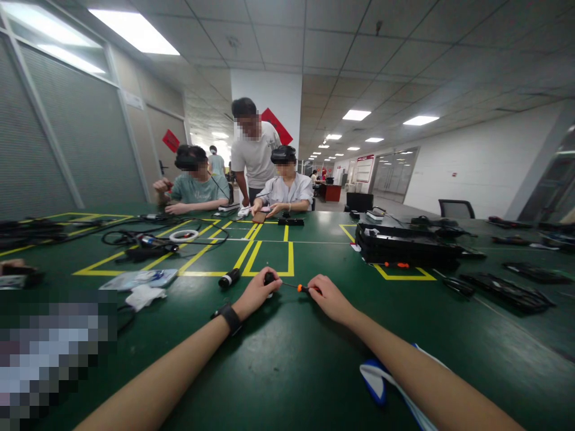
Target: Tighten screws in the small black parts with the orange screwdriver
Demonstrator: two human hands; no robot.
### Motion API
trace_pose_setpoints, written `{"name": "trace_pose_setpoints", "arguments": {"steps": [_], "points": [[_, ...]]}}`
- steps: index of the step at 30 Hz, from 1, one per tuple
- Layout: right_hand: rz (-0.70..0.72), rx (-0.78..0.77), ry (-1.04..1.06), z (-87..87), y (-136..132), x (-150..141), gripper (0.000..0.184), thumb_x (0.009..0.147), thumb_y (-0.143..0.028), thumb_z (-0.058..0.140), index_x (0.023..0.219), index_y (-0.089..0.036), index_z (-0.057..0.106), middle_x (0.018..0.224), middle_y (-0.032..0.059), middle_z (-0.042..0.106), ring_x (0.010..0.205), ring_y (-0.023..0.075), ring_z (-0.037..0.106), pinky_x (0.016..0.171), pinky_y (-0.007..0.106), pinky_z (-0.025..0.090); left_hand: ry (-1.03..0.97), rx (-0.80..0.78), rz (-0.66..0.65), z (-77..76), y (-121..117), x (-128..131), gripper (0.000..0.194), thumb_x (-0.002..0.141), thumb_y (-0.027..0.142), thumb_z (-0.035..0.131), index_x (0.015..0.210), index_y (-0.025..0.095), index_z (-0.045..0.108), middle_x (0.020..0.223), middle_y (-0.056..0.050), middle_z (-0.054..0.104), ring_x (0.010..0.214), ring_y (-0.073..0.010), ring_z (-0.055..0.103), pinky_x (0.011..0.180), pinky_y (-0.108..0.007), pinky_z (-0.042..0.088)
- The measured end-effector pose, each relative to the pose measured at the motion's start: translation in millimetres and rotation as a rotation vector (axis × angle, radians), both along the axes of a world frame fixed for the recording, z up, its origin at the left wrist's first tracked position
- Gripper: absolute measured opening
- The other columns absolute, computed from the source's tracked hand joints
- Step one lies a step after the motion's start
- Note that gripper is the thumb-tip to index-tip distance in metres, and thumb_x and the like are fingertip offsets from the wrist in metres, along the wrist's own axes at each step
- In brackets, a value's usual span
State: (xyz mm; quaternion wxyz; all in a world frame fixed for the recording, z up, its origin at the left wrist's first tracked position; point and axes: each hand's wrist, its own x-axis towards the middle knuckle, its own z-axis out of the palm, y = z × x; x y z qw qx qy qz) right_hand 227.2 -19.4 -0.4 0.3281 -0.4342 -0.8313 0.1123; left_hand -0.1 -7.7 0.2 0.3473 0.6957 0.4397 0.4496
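My right hand [331, 297] is closed round the handle of a screwdriver [300, 288] with an orange collar and a black grip. Its thin shaft points left, toward what my left hand holds. Fingers of my left hand [257, 295] are wrapped round a small black rounded part [269, 278], mostly hidden by the hand. Whether the screwdriver's tip touches that part I cannot tell. Just left of my left hand lies a black cylinder [229, 278] with a white band. Both hands are low over the green table [278, 365].
Stacked black trays [404, 244] stand at the right, with an orange-handled tool [397, 264] before them. Cables [130, 236], a white ring [183, 236] and a plastic bag [139, 279] lie left. Blue-white cloth [375, 380] sits under my right forearm. Several people are across the table.
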Motion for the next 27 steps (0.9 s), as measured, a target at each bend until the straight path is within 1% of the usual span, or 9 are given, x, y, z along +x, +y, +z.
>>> {"name": "trace_pose_setpoints", "arguments": {"steps": [4, 7, 10, 12, 14, 19, 23, 25, 27], "points": [[-0.007, -0.031, 0.016, -0.1, -0.5, 1.3, 0.011, 0.08, -0.022, 0.048, 0.087, -0.017, 0.055, 0.087, 0.0038, 0.054, 0.082, 0.0151, 0.048, 0.075, 0.028, 0.038, -0.007, -0.001, 0.012, -1.6, 0.9, 0.2, 0.026, 0.072, 0.04, 0.054, 0.084, 0.018, 0.05, 0.067, 0.003, 0.055, 0.061, -0.011, 0.051, 0.056, -0.022, 0.039], [-0.02, -0.059, 0.023, 0.2, -0.9, 1.2, 0.015, 0.077, -0.024, 0.053, 0.091, -0.017, 0.054, 0.089, 0.0036, 0.054, 0.083, 0.0154, 0.048, 0.075, 0.029, 0.039, -0.015, 0.004, 0.009, -2.4, 1.2, 0.7, 0.026, 0.072, 0.041, 0.053, 0.084, 0.018, 0.05, 0.067, 0.003, 0.055, 0.062, -0.011, 0.052, 0.057, -0.022, 0.04], [-0.016, -0.033, 0.006, 1.2, -1.5, 0.2, 0.018, 0.083, -0.028, 0.046, 0.092, -0.017, 0.056, 0.091, 0.0051, 0.054, 0.087, 0.016, 0.048, 0.079, 0.03, 0.038, -0.013, -0.003, 0.009, -1.9, 0.6, 0.9, 0.026, 0.072, 0.041, 0.053, 0.084, 0.018, 0.05, 0.067, 0.003, 0.056, 0.062, -0.011, 0.052, 0.057, -0.022, 0.04], [-0.009, 0.007, -0.027, 1.9, -1.8, -0.3, 0.022, 0.087, -0.027, 0.039, 0.089, -0.017, 0.058, 0.089, 0.0058, 0.055, 0.087, 0.0161, 0.047, 0.079, 0.03, 0.037, -0.012, -0.004, 0.009, -1.4, 0.1, 0.8, 0.026, 0.072, 0.041, 0.053, 0.084, 0.018, 0.05, 0.067, 0.002, 0.056, 0.062, -0.0112, 0.052, 0.057, -0.022, 0.04], [-0.011, 0.039, -0.054, 2.2, -2.0, -0.2, 0.023, 0.087, -0.026, 0.037, 0.085, -0.017, 0.058, 0.088, 0.006, 0.054, 0.086, 0.0161, 0.047, 0.078, 0.03, 0.037, -0.011, 0.004, 0.007, -1.1, -0.2, 0.5, 0.026, 0.073, 0.041, 0.053, 0.084, 0.018, 0.05, 0.068, 0.002, 0.056, 0.063, -0.0114, 0.052, 0.058, -0.022, 0.04], [-0.014, 0.015, -0.024, -0.9, -1.2, 1.0, 0.011, 0.08, -0.023, 0.049, 0.088, -0.017, 0.054, 0.088, 0.0045, 0.053, 0.082, 0.0153, 0.048, 0.074, 0.028, 0.038, -0.004, -0.002, 0.008, -1.0, 0.1, -0.2, 0.025, 0.073, 0.04, 0.053, 0.084, 0.018, 0.05, 0.068, 0.002, 0.056, 0.062, -0.0115, 0.052, 0.058, -0.023, 0.04], [-0.003, -0.032, 0.024, -4.2, 1.3, 0.9, 0.017, 0.074, -0.023, 0.056, 0.09, -0.017, 0.053, 0.087, 0.0029, 0.054, 0.08, 0.0146, 0.049, 0.073, 0.028, 0.039, 0.005, 0.005, 0.006, -0.9, 0.1, 0.0, 0.024, 0.073, 0.039, 0.053, 0.085, 0.018, 0.049, 0.069, 0.002, 0.056, 0.062, -0.0117, 0.052, 0.057, -0.022, 0.04], [0.004, -0.044, 0.045, -4.4, 2.7, 0.9, 0.017, 0.077, -0.025, 0.052, 0.093, -0.018, 0.054, 0.09, 0.0039, 0.055, 0.084, 0.0151, 0.049, 0.076, 0.029, 0.039, 0.014, 0.009, 0.012, -0.5, -0.1, 0.4, 0.023, 0.073, 0.038, 0.053, 0.084, 0.018, 0.05, 0.068, 0.002, 0.056, 0.062, -0.0116, 0.052, 0.057, -0.022, 0.04], [0.01, -0.039, 0.044, -3.6, 4.0, 1.3, 0.016, 0.082, -0.024, 0.045, 0.092, -0.017, 0.056, 0.091, 0.005, 0.055, 0.088, 0.0154, 0.049, 0.079, 0.029, 0.038, 0.02, 0.006, 0.016, 0.0, -0.5, 0.8, 0.023, 0.073, 0.038, 0.053, 0.084, 0.018, 0.05, 0.067, 0.002, 0.056, 0.062, -0.0116, 0.052, 0.057, -0.022, 0.04]]}}
